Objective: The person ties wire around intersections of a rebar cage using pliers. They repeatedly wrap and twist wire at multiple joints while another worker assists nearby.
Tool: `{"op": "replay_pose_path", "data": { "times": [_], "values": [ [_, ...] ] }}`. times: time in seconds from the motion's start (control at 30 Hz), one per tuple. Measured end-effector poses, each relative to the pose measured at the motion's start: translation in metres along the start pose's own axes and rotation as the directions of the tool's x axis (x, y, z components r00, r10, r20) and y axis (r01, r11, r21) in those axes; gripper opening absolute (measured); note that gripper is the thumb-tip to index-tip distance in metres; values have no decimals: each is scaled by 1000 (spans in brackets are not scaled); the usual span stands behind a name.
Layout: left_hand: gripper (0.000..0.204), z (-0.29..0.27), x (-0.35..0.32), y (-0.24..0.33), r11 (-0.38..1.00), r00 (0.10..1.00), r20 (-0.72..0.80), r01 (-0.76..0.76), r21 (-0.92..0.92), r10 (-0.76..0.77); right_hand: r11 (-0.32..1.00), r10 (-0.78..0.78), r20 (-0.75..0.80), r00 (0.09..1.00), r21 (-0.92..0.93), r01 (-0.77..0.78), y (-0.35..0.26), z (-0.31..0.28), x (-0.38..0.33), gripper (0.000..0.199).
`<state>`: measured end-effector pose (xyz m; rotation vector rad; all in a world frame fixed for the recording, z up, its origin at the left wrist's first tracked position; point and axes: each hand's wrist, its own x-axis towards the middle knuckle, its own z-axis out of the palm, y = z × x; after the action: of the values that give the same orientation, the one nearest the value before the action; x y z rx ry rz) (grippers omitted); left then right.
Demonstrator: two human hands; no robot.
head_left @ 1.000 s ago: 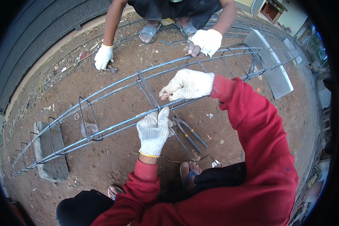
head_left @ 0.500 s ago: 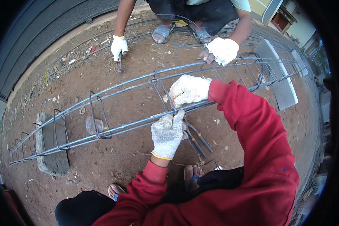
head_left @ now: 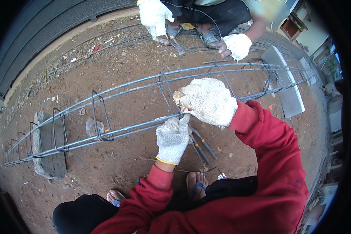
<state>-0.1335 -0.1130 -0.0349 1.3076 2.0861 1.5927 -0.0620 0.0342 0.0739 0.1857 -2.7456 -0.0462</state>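
A long rebar cage (head_left: 128, 128) of steel bars and square stirrups runs across the view. My left hand (head_left: 169, 138), in a white knit glove, is closed at its near bars beside a stirrup (head_left: 168, 91), thumb uppermost. Just above that joint, my right hand (head_left: 210, 99) has its gloved fingers pinched together; whatever they hold is hidden. The glove's fingertips are torn and stained. Below the bars, beside my left hand, show the dark, orange-banded handles of pincers (head_left: 199, 146); their head is hidden.
Opposite me a person crouches, one gloved hand (head_left: 154, 19) holding an orange-handled tool (head_left: 176, 45), the other (head_left: 238, 46) near a thin wire (head_left: 212, 18). A concrete block (head_left: 50, 150) stands under the cage's left end and a pale slab (head_left: 286, 89) at its right. A clear plastic bag (head_left: 93, 127) lies on the soil.
My right hand has lifted from between the bars to above the joint, turning its fingertips up. The other person's tool hand has moved up and right. My left hand stays at the joint.
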Motion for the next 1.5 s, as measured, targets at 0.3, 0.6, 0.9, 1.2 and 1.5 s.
{"op": "replay_pose_path", "data": {
  "times": [0.3, 0.6, 0.9, 1.2, 1.5],
  "values": [
    [24, -20, 1, 31, 729, 873, 240, 487, -480, -425, 997, 34, -7, 999, 71, -34, -23, -16, -7, 25],
    [18, -58, -7, 63, -16, 795, 518, 542, -841, -314, 955, 120, 83, 989, 262, -138, -31, -21, -26, 59],
    [33, -73, 7, 42, -369, 686, 686, 589, -719, -242, 990, 108, 192, 975, -112, -88, -52, -31, 0, 51],
    [41, -79, 12, -4, 74, 689, 687, 716, -694, -231, 968, 244, 55, 968, -69, -240, -58, -24, 10, 20],
    [34, -33, -2, 2, 443, 851, 373, 514, -735, -368, 962, 207, 22, 978, 178, -208, -35, -21, 14, 22]
  ]
}}
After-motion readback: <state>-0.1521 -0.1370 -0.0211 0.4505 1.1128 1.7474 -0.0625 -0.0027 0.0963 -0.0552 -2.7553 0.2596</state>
